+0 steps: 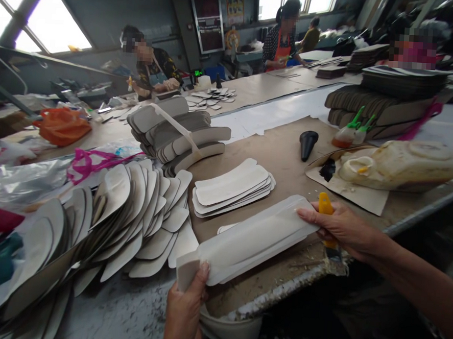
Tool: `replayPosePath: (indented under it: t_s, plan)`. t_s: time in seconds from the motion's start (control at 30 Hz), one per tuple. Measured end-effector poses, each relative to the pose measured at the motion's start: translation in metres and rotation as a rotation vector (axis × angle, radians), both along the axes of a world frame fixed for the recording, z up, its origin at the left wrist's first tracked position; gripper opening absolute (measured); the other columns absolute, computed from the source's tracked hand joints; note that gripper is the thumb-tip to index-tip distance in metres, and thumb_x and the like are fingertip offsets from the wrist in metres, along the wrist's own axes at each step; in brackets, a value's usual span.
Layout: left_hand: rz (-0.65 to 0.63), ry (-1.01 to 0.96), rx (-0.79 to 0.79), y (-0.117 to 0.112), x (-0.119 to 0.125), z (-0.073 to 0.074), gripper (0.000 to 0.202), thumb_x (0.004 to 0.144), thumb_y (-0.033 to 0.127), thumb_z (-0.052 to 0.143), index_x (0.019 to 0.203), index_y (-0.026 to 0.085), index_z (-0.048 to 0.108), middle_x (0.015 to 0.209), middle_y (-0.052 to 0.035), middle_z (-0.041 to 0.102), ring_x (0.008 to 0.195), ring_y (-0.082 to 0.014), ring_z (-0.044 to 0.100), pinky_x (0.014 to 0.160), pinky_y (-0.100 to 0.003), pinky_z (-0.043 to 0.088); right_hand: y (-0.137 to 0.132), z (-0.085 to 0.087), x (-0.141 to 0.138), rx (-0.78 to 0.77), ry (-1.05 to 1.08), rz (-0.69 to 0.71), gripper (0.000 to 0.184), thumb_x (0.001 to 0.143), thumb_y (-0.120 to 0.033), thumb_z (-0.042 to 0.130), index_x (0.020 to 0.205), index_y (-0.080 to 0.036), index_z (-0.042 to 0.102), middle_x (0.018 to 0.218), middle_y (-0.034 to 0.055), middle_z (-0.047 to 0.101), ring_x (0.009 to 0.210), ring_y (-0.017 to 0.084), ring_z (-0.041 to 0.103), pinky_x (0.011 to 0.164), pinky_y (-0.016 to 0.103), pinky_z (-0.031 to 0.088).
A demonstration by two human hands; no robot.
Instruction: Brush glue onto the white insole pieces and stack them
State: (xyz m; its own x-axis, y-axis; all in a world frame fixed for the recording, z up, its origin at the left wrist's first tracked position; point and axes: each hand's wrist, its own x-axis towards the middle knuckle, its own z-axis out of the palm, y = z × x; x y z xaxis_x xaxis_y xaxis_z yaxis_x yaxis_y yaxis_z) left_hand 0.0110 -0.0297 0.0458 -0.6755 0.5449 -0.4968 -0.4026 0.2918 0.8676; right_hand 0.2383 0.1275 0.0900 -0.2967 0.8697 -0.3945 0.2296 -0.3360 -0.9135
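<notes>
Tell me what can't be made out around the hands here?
All in the head view:
The yellow-handled tool: the right hand covers its middle; lower end blurred.
The white bowl: the table edge and left hand hide most; contents unseen.
The white padded piece: underside faces away.

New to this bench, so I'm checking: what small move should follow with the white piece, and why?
Probably lay the white piece on the flat stack behind it: the left hand and right hand hold its ends, and that stack's pieces look alike.
</notes>
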Motion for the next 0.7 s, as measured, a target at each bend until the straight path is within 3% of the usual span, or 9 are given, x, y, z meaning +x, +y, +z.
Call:
replayPosePath:
  t_s: [0.27, 0.43, 0.6, 0.7]
  plan:
    - [0.037, -0.033, -0.033, -0.001, 0.001, 0.009, 0.035, 0.053, 0.036, 0.077, 0.067, 0.013, 0.055, 0.051, 0.0044, 0.050, 0.048, -0.0067, 0.043, 0.045, -0.018, 0.037, -0.002, -0.005, 0.003, -0.015, 0.027, -0.027, 0.041, 0.059, -0.049, 0.070, 0.060, -0.016, 0.045, 0.053, -0.0061, 0.034, 0.045, 0.004, 0.026, 0.037, 0.019, 0.017]
    - [0.080, -0.209, 0.064, -0.004, -0.002, 0.013, 0.036, 0.051, 0.024, 0.079, 0.078, 0.013, 0.060, 0.066, -0.0004, 0.061, 0.052, -0.0084, 0.051, 0.048, -0.018, 0.043, -0.008, -0.002, 0.003, -0.183, 0.208, -0.017, 0.042, 0.059, -0.044, 0.073, 0.055, -0.017, 0.041, 0.048, -0.0077, 0.030, 0.041, 0.003, 0.019, 0.035, 0.018, 0.014]
    - [0.083, -0.501, 0.140, -0.003, -0.005, 0.015, 0.029, 0.046, 0.019, 0.080, 0.064, 0.015, 0.058, 0.051, 0.0034, 0.054, 0.040, -0.0047, 0.041, 0.038, -0.015, 0.038, -0.010, -0.006, -0.002, -0.345, 0.418, -0.091, 0.041, 0.054, -0.034, 0.078, 0.057, -0.016, 0.041, 0.051, -0.0086, 0.029, 0.043, 0.001, 0.016, 0.033, 0.014, 0.016]
    - [0.040, -0.466, 0.142, 0.000, -0.006, 0.013, 0.025, 0.050, 0.023, 0.079, 0.058, 0.015, 0.056, 0.042, 0.0029, 0.047, 0.039, -0.0059, 0.039, 0.037, -0.016, 0.036, -0.007, -0.011, -0.003, -0.356, 0.429, -0.090, 0.043, 0.054, -0.033, 0.078, 0.057, -0.016, 0.039, 0.050, -0.0089, 0.029, 0.042, 0.001, 0.017, 0.033, 0.013, 0.017]
